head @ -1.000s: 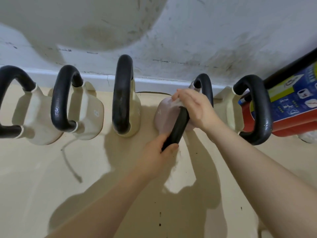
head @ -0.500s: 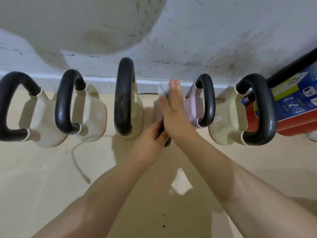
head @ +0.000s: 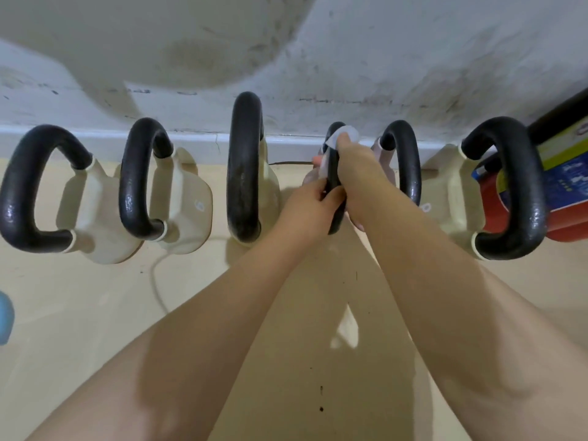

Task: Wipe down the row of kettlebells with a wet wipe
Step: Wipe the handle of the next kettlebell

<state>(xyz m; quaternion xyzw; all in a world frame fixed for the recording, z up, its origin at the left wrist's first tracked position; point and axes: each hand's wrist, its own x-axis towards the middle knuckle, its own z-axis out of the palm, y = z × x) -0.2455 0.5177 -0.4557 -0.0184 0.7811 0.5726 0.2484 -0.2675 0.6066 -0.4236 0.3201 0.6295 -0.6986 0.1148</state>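
Blue object [head: 4,319]: at the far left edge on the floor, cut off by the frame; what it is cannot be told.
First kettlebell [head: 95,214]: cream body, black handle, standing by the wall at the left end of the row.
Second kettlebell [head: 186,202]: cream, just right of the first, a small round label on its side.
Cable [head: 157,281]: pale cord lying on the floor in front of the second kettlebell.
Third kettlebell [head: 245,167]: cream, its black handle seen almost edge-on.
Left hand [head: 310,206]: fingers closed around the lower part of the black handle of the fourth kettlebell.
Fourth kettlebell [head: 334,173]: pink body mostly hidden behind both hands; only its black handle and a sliver of body show.
Wet wipe [head: 345,136]: white, pressed against the top of that handle, a strip of it trailing down the handle's left side.
Right hand [head: 358,167]: fingers curled over the wipe, clamping it to the handle from the right.
Fifth kettlebell [head: 402,163]: pink, just beside the right hand.
Sixth kettlebell [head: 451,192]: cream, at the right end.
Red canister [head: 569,214]: with a blue label, touching or just behind the sixth kettlebell.
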